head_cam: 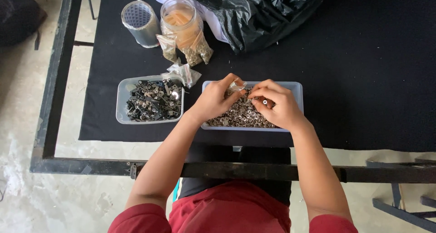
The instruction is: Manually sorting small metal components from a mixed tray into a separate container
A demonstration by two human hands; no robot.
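Seen from above: black cloth (363, 78) spread across most of a table with a dark metal frame (54, 78), pale concrete floor (18, 124) to the left. At the cloth's far edge, a crumpled black plastic bag (259, 10), partly over something white. Beside it to the left, a clear jar (181, 22) of tan sticks, upright, and a grey roll of tape (140, 23) lying tilted just beside the jar. Against the jar's base, small clear packets (190, 51) of brassy bits, another packet (184, 73) lying flat nearer the trays.

At the near edge, two shallow plastic trays side by side, slightly apart. In the left tray (121, 101), a heap of dark and silvery metal clips (152, 101). In the right tray (297, 90), a heap of small round metal rings (240, 115), shiny and brass-toned.

Both bare hands over the right tray, wrists resting at its near rim. Left hand (213, 101) curled, thumb and fingers pinched on a small clear plastic bag (237, 85) held above the rings. Right hand (277, 106) just beside it, fingertips drawn narrow and meeting the bag's mouth; one small ring (265, 102) visible against the fingers. Whether more rings sit inside the grip, impossible to tell.

Below the table edge, red sleeves (136, 219) and a red lap.
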